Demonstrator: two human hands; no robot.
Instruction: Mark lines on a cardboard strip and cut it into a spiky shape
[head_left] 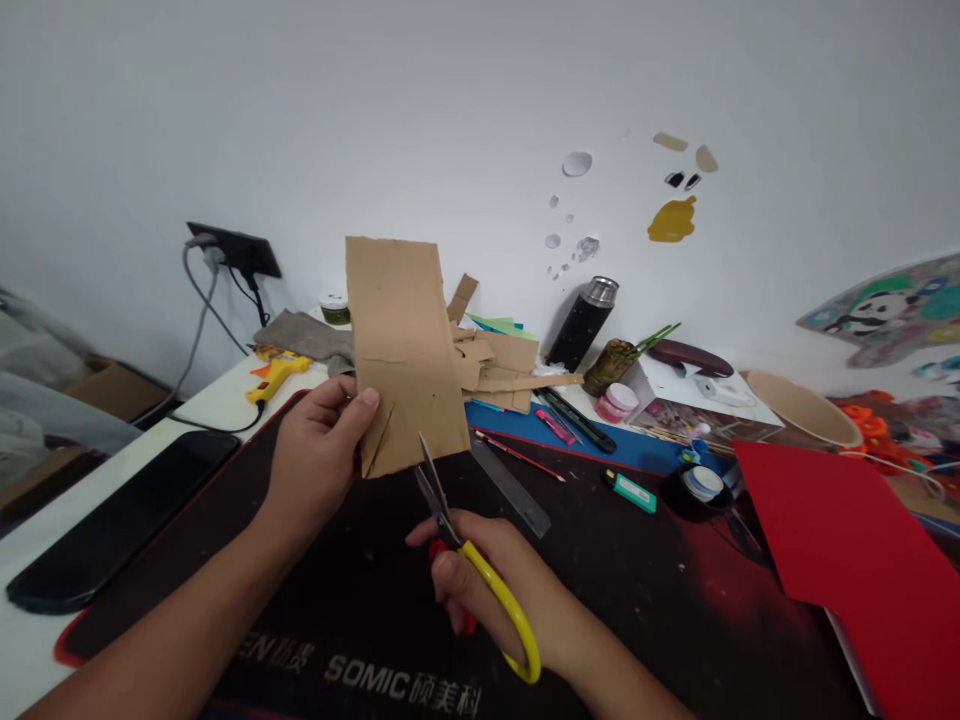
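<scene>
Near the centre of the frame the left hand [319, 450] pinches a tall strip of brown cardboard [401, 350] by its lower left corner, thumb on the near face and fingers closed behind, so the strip stands nearly upright in the air above the desk mat [225, 540] with its lower edge free and turned toward the blades. Just below it, the right hand [487, 590] is closed around the yellow-and-red handles of a pair of scissors [450, 530], whose blades stand slightly apart and point up at the strip's bottom edge, the tips right at it; a slanting slit already shows near that lower left corner. Holding the piece off the desk leaves room for the blades to come in from below. Behind the strip, at mid frame, lies a heap of cardboard offcuts [495, 370], pushed back toward the wall. A metal ruler [510, 485] lies on the mat just right of the scissors, with a red pencil [521, 455], a green lighter [630, 490] and a roll of tape [697, 485] farther right. A sheet of red paper [847, 540] fills the lower right, a yellow glue gun [277, 375] rests at the left, and a black flask [581, 322] stands against the wall.
</scene>
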